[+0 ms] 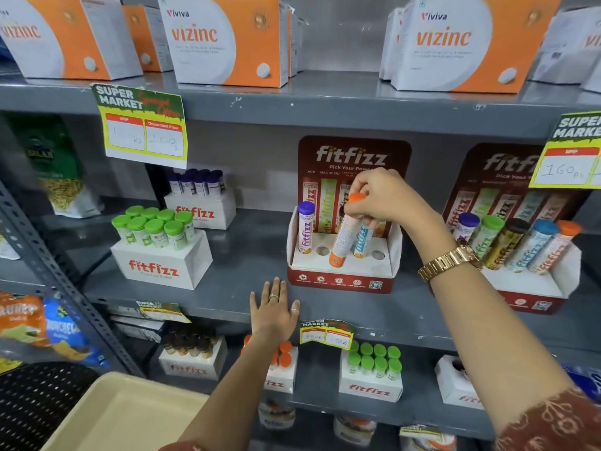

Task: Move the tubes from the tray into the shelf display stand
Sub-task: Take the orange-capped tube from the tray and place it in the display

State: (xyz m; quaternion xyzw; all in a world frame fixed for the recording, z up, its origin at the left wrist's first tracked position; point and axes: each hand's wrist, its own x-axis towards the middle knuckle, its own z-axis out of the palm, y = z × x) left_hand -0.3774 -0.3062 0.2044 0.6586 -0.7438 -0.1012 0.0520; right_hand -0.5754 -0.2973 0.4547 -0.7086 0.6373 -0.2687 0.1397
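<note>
A red fitfizz display stand [341, 281] sits on the middle shelf. A purple-capped tube [305, 227] stands in its leftmost hole, and a blue-lettered tube [362, 240] stands further right. My right hand [382, 198] grips the orange-capped tube [344, 237] by its cap, tilted, with its bottom end at the stand's white base between two holes. My left hand [274, 309] lies flat on the shelf edge in front of the stand, fingers apart, holding nothing. The beige tray [120, 415] is at the bottom left and looks bare.
A second fitfizz stand [533, 288] full of tubes stands to the right. White boxes of green-capped tubes [162, 255] and purple-capped tubes [201, 206] sit to the left. Vizinc boxes [227, 40] fill the top shelf. More tube boxes [370, 375] occupy the lower shelf.
</note>
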